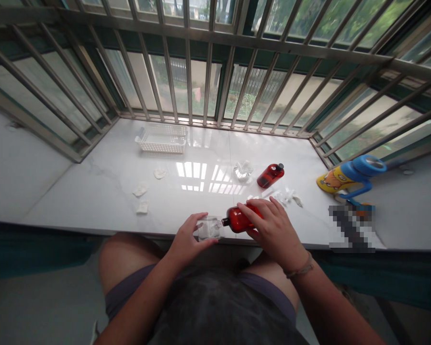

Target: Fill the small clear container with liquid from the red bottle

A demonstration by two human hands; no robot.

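Note:
A small clear glass jar [209, 228] is gripped between the thumb and fingers of my left hand [188, 239] at the counter's front edge. My right hand [269, 230] is wrapped round a red bottle [237, 219], tipped on its side with its uncapped dark neck pointing left at the jar's mouth. Whether liquid is flowing cannot be made out. Farther back, a second red bottle [270, 176] with a black cap stands on the counter. Beside it sits a clear, shiny dish-like object [243, 171].
A white perforated basket [161, 146] stands at the back left. Several white pads [142, 207] lie left of my hands, and crumpled white scraps [287, 196] lie to the right. A blue and yellow tumbler [348, 175] stands far right, near a blurred-out patch [352, 230]. Metal bars [208, 76] enclose the white counter [104, 191].

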